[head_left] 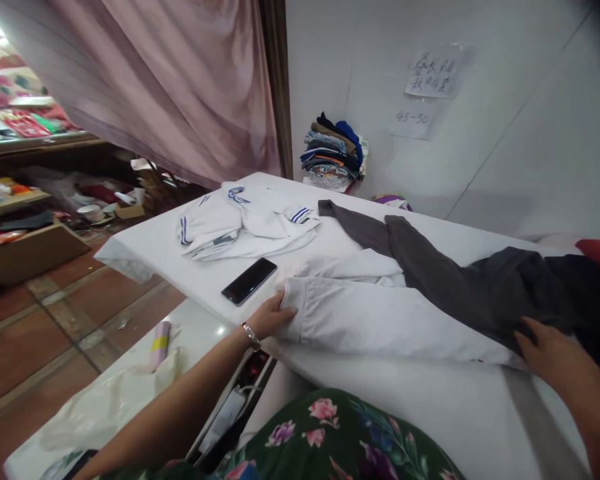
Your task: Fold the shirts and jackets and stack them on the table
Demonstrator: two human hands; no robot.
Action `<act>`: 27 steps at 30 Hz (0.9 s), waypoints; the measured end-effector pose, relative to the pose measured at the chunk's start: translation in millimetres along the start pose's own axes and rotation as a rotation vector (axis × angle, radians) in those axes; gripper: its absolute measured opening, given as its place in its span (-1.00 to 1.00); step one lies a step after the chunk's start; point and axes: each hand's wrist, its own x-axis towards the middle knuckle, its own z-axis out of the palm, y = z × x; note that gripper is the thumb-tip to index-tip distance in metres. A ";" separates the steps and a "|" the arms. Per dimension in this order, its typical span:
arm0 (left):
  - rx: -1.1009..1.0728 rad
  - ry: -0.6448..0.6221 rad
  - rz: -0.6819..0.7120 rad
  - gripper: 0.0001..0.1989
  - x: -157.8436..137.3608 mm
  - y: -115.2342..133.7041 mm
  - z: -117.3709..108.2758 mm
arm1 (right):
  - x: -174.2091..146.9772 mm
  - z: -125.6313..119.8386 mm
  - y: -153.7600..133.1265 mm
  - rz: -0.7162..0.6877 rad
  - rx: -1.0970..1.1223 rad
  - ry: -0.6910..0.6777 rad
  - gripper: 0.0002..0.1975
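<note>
My left hand (273, 316) pinches the ribbed cuff of a light-grey garment (375, 317), thumb on top and the other fingers underneath. The garment stretches across the white table towards the right; whether this part is a leg or a sleeve I cannot tell. At its far right end, my right hand (555, 350) has bent fingers on the cloth, right beside a dark-grey garment (440, 270). Part of the grip there is hidden. The dark garment lies behind the light one, its two long parts pointing left. Near my left hand is a black phone (250, 281).
A white shirt with blue stripes (260, 223) lies at the table's left end. Folded clothes (333, 153) are stacked by the wall beyond. A pink curtain (205, 87) hangs at the back left. Below left, a lower white surface holds a plastic bag (110, 407) and a pinkish roll (160, 343).
</note>
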 end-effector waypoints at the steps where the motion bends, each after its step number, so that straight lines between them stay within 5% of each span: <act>1: -0.044 -0.010 -0.029 -0.45 1.0 -3.4 -0.3 | -1.7 2.3 -23.2 -0.028 -0.021 0.033 -0.55; 6: 0.134 0.128 -0.173 -0.49 20.3 4.0 -5.9 | -4.4 38.8 -147.7 -0.245 0.231 -0.248 -0.67; 10: 0.574 0.340 -0.094 -0.57 43.5 25.6 -16.1 | 15.5 89.3 -218.0 -0.487 0.260 -0.344 -0.64; 13: 0.746 0.242 0.070 -0.62 60.8 34.8 -16.1 | 40.0 125.7 -257.8 -0.663 0.136 -0.365 -0.53; 16: 0.877 0.057 0.138 -0.47 76.3 36.5 -8.4 | 65.9 150.9 -285.7 -0.713 -0.104 -0.490 -0.32; 19: 0.944 -0.059 0.042 -0.39 91.2 36.7 -1.4 | 89.5 162.6 -300.5 -0.688 -0.212 -0.593 -0.52; 21: 0.974 -0.064 0.001 -0.49 104.2 39.2 -2.4 | 102.3 165.2 -306.8 -0.657 -0.203 -0.578 -0.72; 24: 0.998 -0.021 -0.039 -0.64 131.7 47.0 -15.7 | 113.5 167.6 -315.3 -0.576 -0.166 -0.483 -0.71; 27: 1.015 0.040 -0.054 -0.59 163.7 53.6 -35.5 | 118.3 170.9 -315.8 -0.529 -0.104 -0.463 -0.75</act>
